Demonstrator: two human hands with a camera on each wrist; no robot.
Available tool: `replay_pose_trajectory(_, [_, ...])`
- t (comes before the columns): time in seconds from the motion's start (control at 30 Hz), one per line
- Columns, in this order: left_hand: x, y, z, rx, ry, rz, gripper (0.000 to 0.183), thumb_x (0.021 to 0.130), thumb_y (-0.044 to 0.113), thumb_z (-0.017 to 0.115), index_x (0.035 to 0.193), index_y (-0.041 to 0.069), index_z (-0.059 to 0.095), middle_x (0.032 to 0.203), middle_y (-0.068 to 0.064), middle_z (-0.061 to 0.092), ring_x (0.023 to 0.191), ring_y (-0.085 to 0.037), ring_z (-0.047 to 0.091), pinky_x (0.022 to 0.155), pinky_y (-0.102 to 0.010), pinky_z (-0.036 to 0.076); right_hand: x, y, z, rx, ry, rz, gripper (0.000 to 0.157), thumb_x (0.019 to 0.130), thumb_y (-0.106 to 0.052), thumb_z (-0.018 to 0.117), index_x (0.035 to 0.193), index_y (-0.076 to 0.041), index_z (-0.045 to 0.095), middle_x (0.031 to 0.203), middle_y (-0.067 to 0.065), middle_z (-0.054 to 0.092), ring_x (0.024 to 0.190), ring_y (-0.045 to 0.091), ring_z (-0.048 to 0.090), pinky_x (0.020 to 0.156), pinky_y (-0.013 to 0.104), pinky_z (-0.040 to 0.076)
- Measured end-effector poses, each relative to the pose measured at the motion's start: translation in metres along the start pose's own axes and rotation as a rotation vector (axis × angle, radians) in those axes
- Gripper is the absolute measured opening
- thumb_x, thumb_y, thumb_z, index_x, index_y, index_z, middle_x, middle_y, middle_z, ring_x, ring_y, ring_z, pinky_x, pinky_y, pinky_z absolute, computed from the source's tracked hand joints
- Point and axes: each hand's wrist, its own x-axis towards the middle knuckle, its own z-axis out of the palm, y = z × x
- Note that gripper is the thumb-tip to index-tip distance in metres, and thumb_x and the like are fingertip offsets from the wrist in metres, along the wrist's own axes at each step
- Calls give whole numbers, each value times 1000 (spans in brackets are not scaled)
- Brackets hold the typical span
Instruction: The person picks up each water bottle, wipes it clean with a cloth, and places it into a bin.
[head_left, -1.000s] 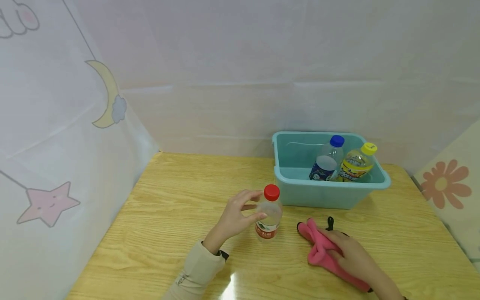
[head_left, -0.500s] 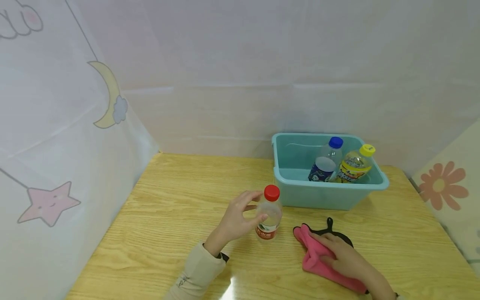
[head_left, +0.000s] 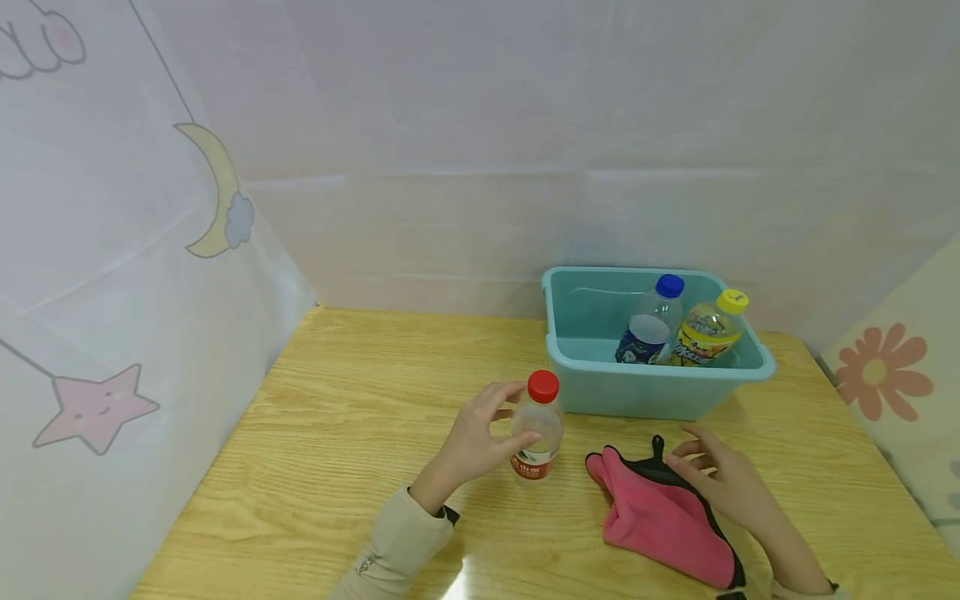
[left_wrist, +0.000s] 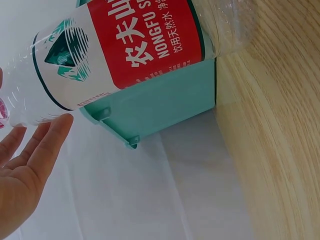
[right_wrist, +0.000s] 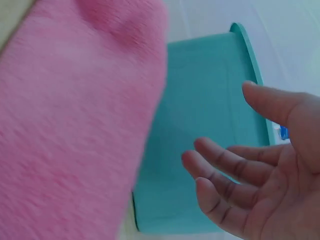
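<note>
A clear plastic water bottle (head_left: 537, 429) with a red cap and a red-and-white label stands upright on the table. My left hand (head_left: 480, 433) holds it from the left, thumb across the front and fingers behind; the left wrist view shows fingertips (left_wrist: 62, 122) at the bottle's upper part. A pink cloth (head_left: 660, 517) with black edging and a black loop lies folded over, to the right of the bottle. Above its right edge is my right hand (head_left: 723, 479), holding nothing, its fingers loosely bent. The right wrist view has pink cloth (right_wrist: 75, 125) filling its left side.
Behind the bottle and cloth stands a light blue plastic bin (head_left: 622, 392). Inside lean a blue-capped bottle (head_left: 652, 325) and a yellow-capped bottle (head_left: 705, 333). A printed white curtain (head_left: 450, 167) closes off the back and sides of the wooden table (head_left: 337, 417).
My right hand has let go of the pink cloth and lifted up and to the right. The cloth lies flatter, with more of it showing. My left hand and the water bottle keep their place.
</note>
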Motion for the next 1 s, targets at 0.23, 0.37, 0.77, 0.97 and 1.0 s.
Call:
replay_pose_trajectory(0.23, [0, -1, -1, -1, -8, 1, 54, 78, 13, 73, 124, -1, 48, 116, -17, 53, 103, -33, 52, 80, -41, 51, 4, 3, -18, 58, 155, 92, 58, 95, -26, 48, 133, 14, 28, 105, 29, 59, 71, 4, 60, 54, 25, 49])
replay_pose_trajectory(0.37, [0, -1, -1, -1, -8, -1, 55, 77, 13, 73, 124, -1, 48, 116, -15, 53, 104, -33, 52, 81, -40, 51, 7, 7, -26, 209, 243, 112, 64, 97, -26, 43, 137, 15, 15, 93, -3, 65, 67, -4, 58, 53, 23, 51])
replay_pose_trajectory(0.77, [1, 1, -1, -2, -11, 0, 55, 76, 11, 74, 123, -2, 48, 115, -14, 53, 103, -29, 52, 80, -39, 52, 38, 74, -36, 846, 385, 220, 66, 95, -36, 45, 146, -9, 13, 88, -4, 67, 72, 13, 65, 56, 25, 53])
replay_pose_trajectory(0.97, [1, 2, -3, 9, -10, 25, 55, 75, 11, 75, 122, -2, 49, 115, -13, 55, 101, -29, 53, 80, -34, 52, 44, 61, -43, 935, 364, 197, 58, 94, -39, 44, 140, -7, 29, 84, -4, 66, 71, 11, 65, 57, 23, 53])
replay_pose_trajectory(1.0, [2, 3, -4, 11, -10, 29, 55, 75, 11, 75, 122, -2, 49, 115, -13, 55, 101, -28, 54, 80, -33, 52, 43, 56, -44, 981, 354, 188, 53, 94, -37, 44, 136, -8, 33, 83, -3, 67, 71, 11, 65, 57, 22, 53])
